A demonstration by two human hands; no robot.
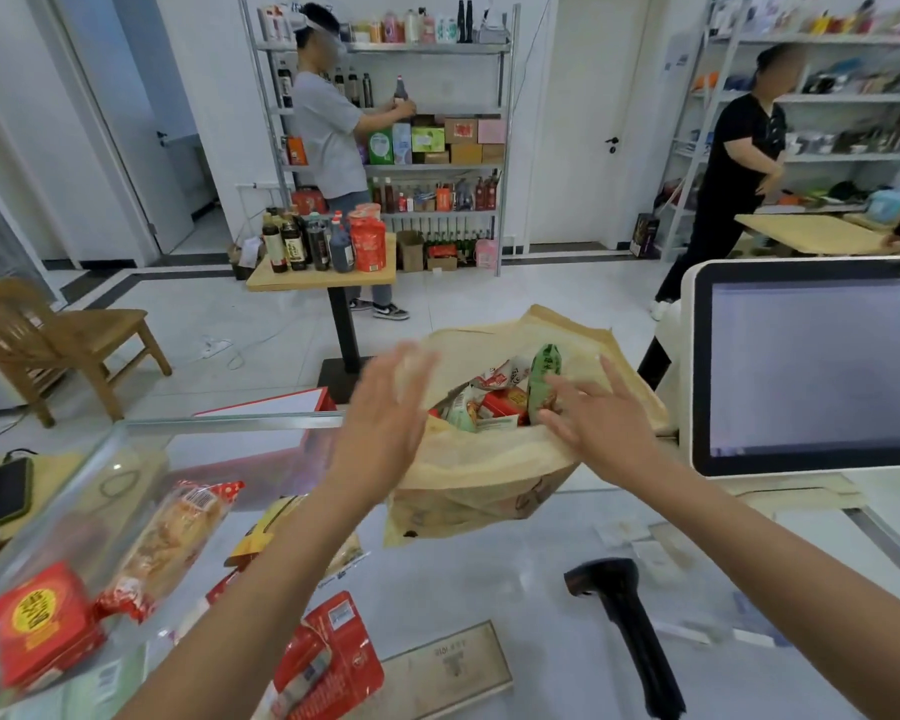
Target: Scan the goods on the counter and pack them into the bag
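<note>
Our left hand (385, 407) is spread wide, fingers straight and apart, holding nothing, at the left rim of the brown paper bag (481, 475); it is blurred, so we cannot tell whether the palm touches the paper. Our right hand (601, 423) is open too, fingers fanned over the right side of the bag's mouth, with the fingertips just beside a green packet (545, 374) that stands upright inside the bag. Left of that packet, also inside the bag, we see a red box (505, 405) among other wrapped snacks. The bag stands open on the glass counter (489, 579). Nearer to us than the bag and to its right, a black handheld scanner (624, 615) lies on the counter. Left of the bag and nearer to us lie a yellow packet (261, 527), a bread packet (170, 543), a red carton (42, 621) and a red-wrapped pack (333, 662). Right of the bag stands the till screen (811, 366).
</note>
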